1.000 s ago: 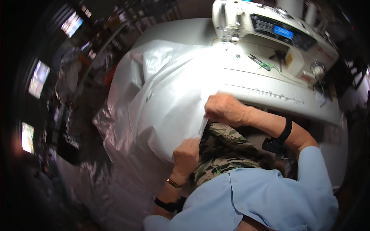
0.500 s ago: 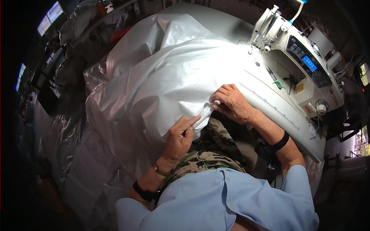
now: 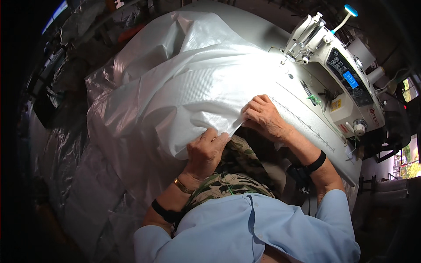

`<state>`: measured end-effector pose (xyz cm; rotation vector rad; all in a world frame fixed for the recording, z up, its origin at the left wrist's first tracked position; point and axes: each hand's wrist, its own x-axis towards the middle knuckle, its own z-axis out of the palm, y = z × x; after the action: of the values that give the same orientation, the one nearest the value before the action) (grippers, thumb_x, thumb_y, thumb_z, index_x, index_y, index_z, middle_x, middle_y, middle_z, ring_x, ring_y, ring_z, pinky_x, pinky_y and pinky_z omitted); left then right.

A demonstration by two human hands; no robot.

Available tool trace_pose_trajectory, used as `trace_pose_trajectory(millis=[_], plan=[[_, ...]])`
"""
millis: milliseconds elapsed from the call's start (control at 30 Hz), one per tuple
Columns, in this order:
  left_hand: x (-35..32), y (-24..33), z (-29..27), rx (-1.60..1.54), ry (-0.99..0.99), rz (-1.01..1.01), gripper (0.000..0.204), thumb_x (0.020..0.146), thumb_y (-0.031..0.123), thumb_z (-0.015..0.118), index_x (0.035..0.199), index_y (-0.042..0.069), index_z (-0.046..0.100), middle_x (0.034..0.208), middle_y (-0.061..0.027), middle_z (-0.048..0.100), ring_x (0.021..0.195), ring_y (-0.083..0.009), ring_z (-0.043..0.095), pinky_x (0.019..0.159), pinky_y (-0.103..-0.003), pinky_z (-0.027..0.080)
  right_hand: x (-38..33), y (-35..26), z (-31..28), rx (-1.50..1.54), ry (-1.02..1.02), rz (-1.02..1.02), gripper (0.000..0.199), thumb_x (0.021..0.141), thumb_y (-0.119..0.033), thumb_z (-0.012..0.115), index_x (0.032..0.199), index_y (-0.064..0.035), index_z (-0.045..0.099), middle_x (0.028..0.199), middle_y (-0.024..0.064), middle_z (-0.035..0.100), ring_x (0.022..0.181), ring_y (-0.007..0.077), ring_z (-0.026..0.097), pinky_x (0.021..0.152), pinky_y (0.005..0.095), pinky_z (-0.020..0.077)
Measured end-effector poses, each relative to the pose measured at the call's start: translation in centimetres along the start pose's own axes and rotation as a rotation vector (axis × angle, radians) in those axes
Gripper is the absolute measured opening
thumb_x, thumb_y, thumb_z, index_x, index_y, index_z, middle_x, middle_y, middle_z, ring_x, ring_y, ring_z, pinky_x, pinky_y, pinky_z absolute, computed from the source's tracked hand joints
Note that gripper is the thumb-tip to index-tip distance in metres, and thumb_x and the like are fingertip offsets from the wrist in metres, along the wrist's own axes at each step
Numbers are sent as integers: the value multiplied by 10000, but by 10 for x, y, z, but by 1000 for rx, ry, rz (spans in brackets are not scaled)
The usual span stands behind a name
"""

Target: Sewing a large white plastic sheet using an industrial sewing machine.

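The left hand (image 3: pixel 205 151) and the right hand (image 3: pixel 264 117) both pinch the near edge of the white woven sheet (image 3: pixel 184 92), which lies over the bench (image 3: pixel 307 127) beside the sewing machine (image 3: pixel 337 70).

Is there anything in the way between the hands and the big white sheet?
No. Both hands already grip the white woven sheet at its near edge: the left hand and the right hand pinch it directly, with nothing visible between.

A dim workshop: bright windows (image 3: pixel 55 15) upper left, daylight at the right edge.
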<state>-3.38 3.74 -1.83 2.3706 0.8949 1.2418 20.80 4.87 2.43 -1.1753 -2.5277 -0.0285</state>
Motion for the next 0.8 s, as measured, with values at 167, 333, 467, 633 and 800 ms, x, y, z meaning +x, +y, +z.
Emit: trace_pose_trajectory(millis=[167, 333, 467, 633, 800], plan=[[4, 3, -11, 60, -60, 12, 248, 753, -47, 677, 980, 52, 686, 771, -80, 536, 599, -243, 566, 540, -352, 466, 0, 19, -9, 20, -8, 57, 219, 816, -243, 722, 887, -95, 577, 846, 30, 560, 832, 209, 543, 772, 349, 408], [2, 0, -17, 2, -64, 54, 339, 767, -84, 590, 1086, -7, 676, 783, -99, 550, 617, -250, 586, 555, -346, 490, -3, 45, -14, 35, 60, 104, 196, 822, -280, 723, 841, -114, 621, 782, 17, 574, 772, 200, 550, 715, 328, 413], [1, -7, -17, 7, -132, 95, 382, 781, -87, 562, 1144, -11, 654, 780, -118, 553, 623, -260, 593, 550, -351, 487, -6, 65, -17, 21, 75, 152, 201, 819, -304, 727, 813, -124, 636, 796, 17, 603, 775, 193, 562, 725, 334, 414], [8, -11, -15, -61, -229, 94, 364, 787, -49, 619, 1150, -23, 616, 784, -132, 561, 623, -277, 596, 546, -363, 472, -9, 87, -21, 14, 72, 163, 257, 816, -375, 714, 844, -129, 646, 802, 14, 605, 785, 198, 566, 822, 355, 389], [16, -6, -12, -145, -285, 49, 257, 771, -6, 650, 1027, 10, 648, 748, -122, 558, 601, -278, 592, 538, -365, 464, -13, 109, -26, 18, 68, 189, 327, 817, -430, 692, 839, -115, 610, 809, 15, 592, 799, 203, 563, 900, 384, 358]])
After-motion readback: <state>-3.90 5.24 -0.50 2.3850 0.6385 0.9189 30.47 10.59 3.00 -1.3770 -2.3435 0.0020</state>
